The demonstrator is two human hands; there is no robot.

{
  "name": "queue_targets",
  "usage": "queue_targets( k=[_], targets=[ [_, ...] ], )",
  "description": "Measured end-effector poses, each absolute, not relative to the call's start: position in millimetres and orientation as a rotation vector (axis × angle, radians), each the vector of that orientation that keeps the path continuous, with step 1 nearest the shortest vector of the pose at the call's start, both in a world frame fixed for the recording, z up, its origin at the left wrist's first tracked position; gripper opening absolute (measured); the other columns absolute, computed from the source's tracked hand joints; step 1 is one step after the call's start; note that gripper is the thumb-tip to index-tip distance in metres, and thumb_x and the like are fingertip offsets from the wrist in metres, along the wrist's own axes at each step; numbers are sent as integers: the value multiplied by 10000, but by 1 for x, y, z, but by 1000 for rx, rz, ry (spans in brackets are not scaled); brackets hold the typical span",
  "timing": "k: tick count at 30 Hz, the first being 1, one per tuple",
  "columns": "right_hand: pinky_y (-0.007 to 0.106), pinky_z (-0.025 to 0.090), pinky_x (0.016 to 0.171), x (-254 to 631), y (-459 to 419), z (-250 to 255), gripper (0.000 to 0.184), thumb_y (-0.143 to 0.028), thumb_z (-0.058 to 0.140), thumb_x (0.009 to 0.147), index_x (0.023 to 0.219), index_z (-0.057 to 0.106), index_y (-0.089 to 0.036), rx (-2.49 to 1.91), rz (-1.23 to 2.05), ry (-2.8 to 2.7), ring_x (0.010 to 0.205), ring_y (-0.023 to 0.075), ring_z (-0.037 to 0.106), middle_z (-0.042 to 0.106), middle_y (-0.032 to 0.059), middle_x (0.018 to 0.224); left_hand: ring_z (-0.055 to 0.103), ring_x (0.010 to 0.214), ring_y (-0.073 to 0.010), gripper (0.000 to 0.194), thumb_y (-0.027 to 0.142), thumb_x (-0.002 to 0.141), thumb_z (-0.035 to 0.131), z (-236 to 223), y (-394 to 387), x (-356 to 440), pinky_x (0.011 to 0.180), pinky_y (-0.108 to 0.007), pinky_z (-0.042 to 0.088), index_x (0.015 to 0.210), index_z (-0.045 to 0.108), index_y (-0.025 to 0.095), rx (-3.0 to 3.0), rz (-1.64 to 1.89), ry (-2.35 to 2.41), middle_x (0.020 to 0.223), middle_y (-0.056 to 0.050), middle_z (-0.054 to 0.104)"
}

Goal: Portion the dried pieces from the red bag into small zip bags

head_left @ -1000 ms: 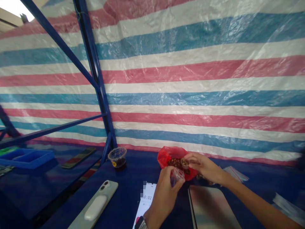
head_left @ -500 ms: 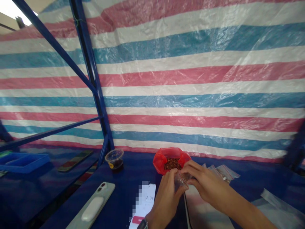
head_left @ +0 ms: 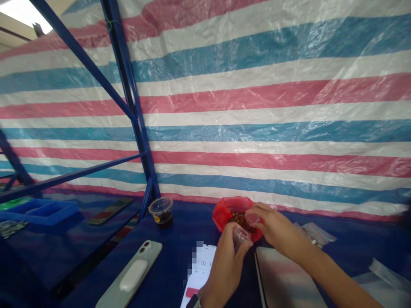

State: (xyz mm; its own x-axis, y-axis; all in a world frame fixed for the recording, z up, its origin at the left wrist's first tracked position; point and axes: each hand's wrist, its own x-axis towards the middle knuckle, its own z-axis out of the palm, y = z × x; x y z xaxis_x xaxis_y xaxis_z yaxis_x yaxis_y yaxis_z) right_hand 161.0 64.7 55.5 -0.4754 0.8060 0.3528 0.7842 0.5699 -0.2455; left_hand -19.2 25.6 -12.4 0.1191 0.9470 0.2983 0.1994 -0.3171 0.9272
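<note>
While the left hand [head_left: 225,267] pinches a clear bag [head_left: 241,236], the right hand [head_left: 276,226] clamps a translucent item [head_left: 252,219] above a red bag [head_left: 221,214].

Striped tarp [head_left: 257,107] behind — lidded plastic cup [head_left: 160,210], smartphone [head_left: 130,273], blue tray [head_left: 41,211] to left
</note>
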Motion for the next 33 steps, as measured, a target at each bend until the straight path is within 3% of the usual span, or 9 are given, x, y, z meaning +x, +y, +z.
queue_targets(
  k=[4,9,13,16,19,24,33],
  targets=[
    [342,530,1018,141,106,41,484,35,556,826,1214,754,-175,-1408,-12,-2548,1165,269,710,742,141,1299,619,1069,-286,163,276,951,600,-21,29,-20,978,-395,451,1096,612,201,1633,1245,1243,1140,-107,668],
    [474,467,1111,122,139,30,368,34,502,874,1064,801,-67,-1446,-24,-2571,1246,378,671,752,270,1241,585,1165,-328,219,291,938,614,-31,34,-21,1035,-438,424,1131,609,187,1609,1131,1363,1242,-154,635],
    [372,526,1017,123,149,20,413,61,557,788,1064,800,-128,-1397,117,-2582,1194,333,712,786,184,1233,563,1239,-332,326,309,960,597,-33,37,-22,1082,-450,407,1247,573,156,1632,1076,1308,1337,-189,591],
    [300,565,849,127,153,8,452,76,563,722,1039,792,-151,-1339,298,-2573,1008,279,779,836,118,1079,574,1229,-308,308,295,969,589,-34,41,-23,1092,-432,410,1247,570,164,1641,1086,1237,1325,-174,596],
    [248,564,766,128,156,-2,511,96,513,693,1041,788,-158,-1253,501,-2532,935,228,797,845,88,1051,587,1188,-286,252,292,979,581,-34,44,-25,1081,-411,421,1204,582,179,1673,1107,1200,1293,-151,604],
    [284,591,845,129,151,-6,488,57,504,710,1038,786,-168,-1167,723,-2377,989,228,795,842,96,1073,616,1109,-265,166,284,978,586,-32,44,-30,997,-374,458,1123,599,205,1710,1110,1162,1197,-104,647],
    [398,580,987,148,118,18,302,-131,542,825,1049,738,-182,-1031,879,-2101,1068,251,752,798,112,1135,639,1088,-288,229,291,903,672,-18,42,-37,941,-371,456,1119,640,222,1667,1290,1304,1153,-89,706]
  ],
)
